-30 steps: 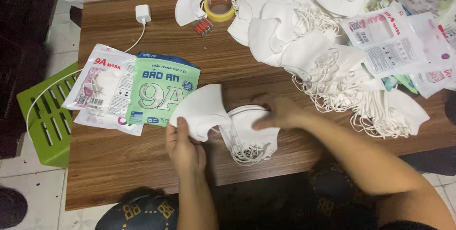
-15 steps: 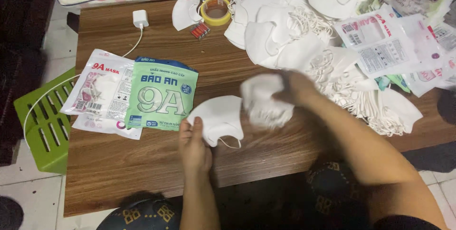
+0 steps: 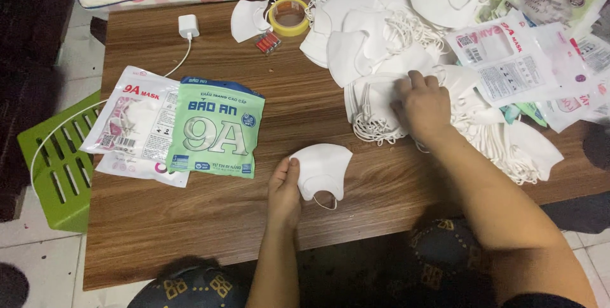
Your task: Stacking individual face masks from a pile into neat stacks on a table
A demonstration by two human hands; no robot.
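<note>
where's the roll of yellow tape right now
In the head view, the roll of yellow tape lies at the far edge of the wooden table, near the middle, between a single white mask and the big mask pile.

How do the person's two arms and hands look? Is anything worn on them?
Both forearms are bare up to the bottom edge of the picture; no sleeves show. The left hand and the right hand wear no gloves. No ring, watch or bracelet can be seen on them. The fingernails look short and unpainted.
</note>
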